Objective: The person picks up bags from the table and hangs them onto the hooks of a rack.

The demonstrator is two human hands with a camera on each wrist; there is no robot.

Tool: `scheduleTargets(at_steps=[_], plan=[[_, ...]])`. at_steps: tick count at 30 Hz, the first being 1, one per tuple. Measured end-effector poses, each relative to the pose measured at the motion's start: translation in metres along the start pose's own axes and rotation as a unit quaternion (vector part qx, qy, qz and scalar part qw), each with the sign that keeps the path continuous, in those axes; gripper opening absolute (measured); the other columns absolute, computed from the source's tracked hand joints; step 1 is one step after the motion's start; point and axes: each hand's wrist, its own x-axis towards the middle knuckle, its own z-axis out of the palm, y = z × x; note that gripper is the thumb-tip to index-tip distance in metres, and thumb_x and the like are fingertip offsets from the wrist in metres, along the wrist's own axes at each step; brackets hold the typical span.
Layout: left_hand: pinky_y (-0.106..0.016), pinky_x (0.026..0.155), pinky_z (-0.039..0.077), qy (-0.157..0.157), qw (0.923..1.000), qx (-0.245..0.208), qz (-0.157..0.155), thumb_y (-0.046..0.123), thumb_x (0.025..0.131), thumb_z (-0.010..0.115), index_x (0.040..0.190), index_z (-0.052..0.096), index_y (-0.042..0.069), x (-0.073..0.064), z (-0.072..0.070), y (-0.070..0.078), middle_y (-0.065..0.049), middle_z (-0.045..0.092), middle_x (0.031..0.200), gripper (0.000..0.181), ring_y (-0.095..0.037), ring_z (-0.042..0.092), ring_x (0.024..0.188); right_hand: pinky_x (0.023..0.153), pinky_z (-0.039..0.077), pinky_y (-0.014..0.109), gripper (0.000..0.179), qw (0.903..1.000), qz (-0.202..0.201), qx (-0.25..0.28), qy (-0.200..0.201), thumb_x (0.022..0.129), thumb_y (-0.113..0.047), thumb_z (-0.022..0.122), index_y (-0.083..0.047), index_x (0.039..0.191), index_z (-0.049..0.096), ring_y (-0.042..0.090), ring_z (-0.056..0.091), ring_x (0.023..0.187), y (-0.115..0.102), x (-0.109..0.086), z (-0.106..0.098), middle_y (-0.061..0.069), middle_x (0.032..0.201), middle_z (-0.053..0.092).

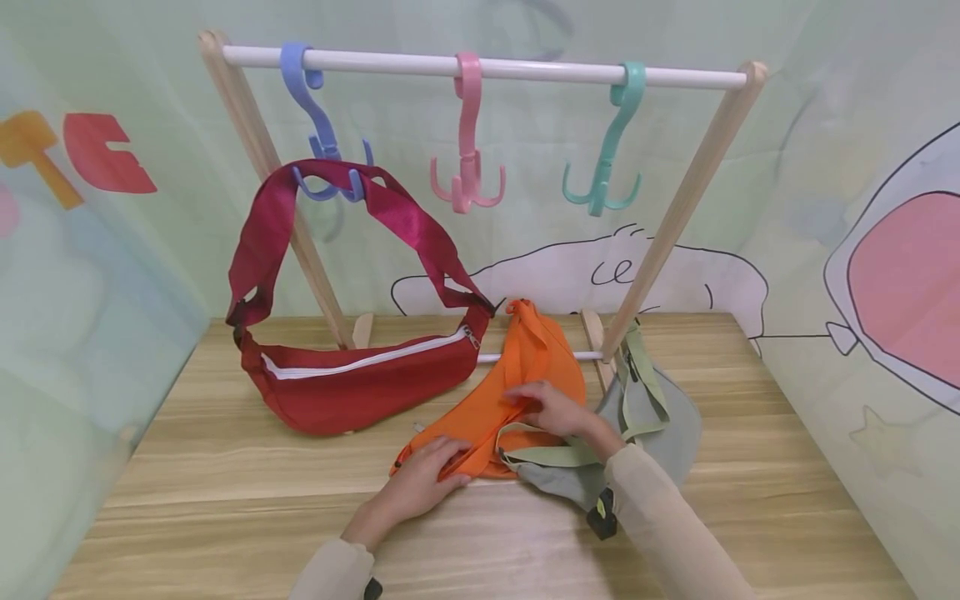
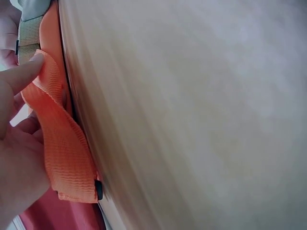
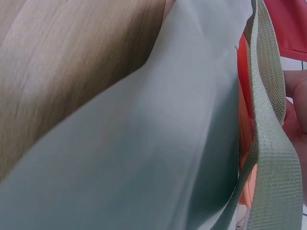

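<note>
An orange waist bag [image 1: 480, 408] lies on the table below the rack, its strap folded over it. At its near left end, my left hand [image 1: 422, 479] pinches the orange strap [image 2: 67, 143] between thumb and fingers. My right hand [image 1: 551, 410] rests over the middle of the orange bag, fingers pointing left; what its fingertips hold is hidden. Under my right forearm lies a grey waist bag [image 1: 678, 425] with a pale green strap [image 3: 278, 167], part of which overlaps the orange bag. A black buckle [image 1: 602, 517] hangs at the grey bag's near side.
A wooden rack with a white bar [image 1: 405, 62] stands at the back. On it hang a blue hook [image 1: 318, 117], a pink hook [image 1: 468, 125] and a green hook [image 1: 611, 137]. A dark red waist bag [image 1: 375, 383] hangs by its strap from the blue hook.
</note>
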Motion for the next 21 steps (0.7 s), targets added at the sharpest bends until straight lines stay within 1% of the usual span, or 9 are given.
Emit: scheduleTargets(at_steps=[7,11,19,21], plan=[[-0.043,0.092,0.039,0.000,1.0000,-0.003,-0.004,0.020,0.085,0.065,0.118,0.057,0.008,-0.0008,0.0000,-0.0007,-0.007,0.057,0.116,0.036,-0.027,0.050,0.111,0.084,0.046,0.035,0.036,1.0000,-0.004,-0.005,0.006,0.077,0.013,0.061,0.010,0.112,0.057,0.028,0.058,0.092,0.0026,-0.0009,0.0002,0.018,0.100,0.063],[-0.044,0.093,0.038,-0.001,0.9999,-0.007,-0.010,0.020,0.085,0.065,0.118,0.057,0.008,-0.0016,-0.0008,0.0001,-0.009,0.058,0.116,0.035,-0.029,0.050,0.112,0.081,0.047,0.033,0.035,0.9999,0.004,-0.002,0.009,0.076,0.012,0.060,0.009,0.112,0.058,0.026,0.057,0.089,0.0022,-0.0018,-0.0002,0.017,0.096,0.063],[-0.046,0.091,0.039,0.001,1.0000,-0.001,-0.005,0.019,0.086,0.064,0.115,0.058,0.006,-0.0018,-0.0026,0.0018,-0.010,0.059,0.113,0.032,-0.030,0.051,0.110,0.079,0.046,0.031,0.036,0.9989,0.045,-0.002,0.009,0.076,0.012,0.059,0.007,0.111,0.059,0.024,0.054,0.086,-0.0047,-0.0030,-0.0036,0.015,0.091,0.061],[-0.046,0.091,0.039,0.002,1.0000,0.000,-0.004,0.018,0.085,0.064,0.114,0.059,0.006,-0.0017,-0.0030,0.0021,-0.010,0.059,0.112,0.032,-0.030,0.052,0.109,0.080,0.043,0.031,0.036,0.9982,0.060,-0.005,0.008,0.077,0.011,0.059,0.006,0.112,0.059,0.023,0.052,0.086,-0.0064,-0.0037,-0.0042,0.014,0.091,0.060]])
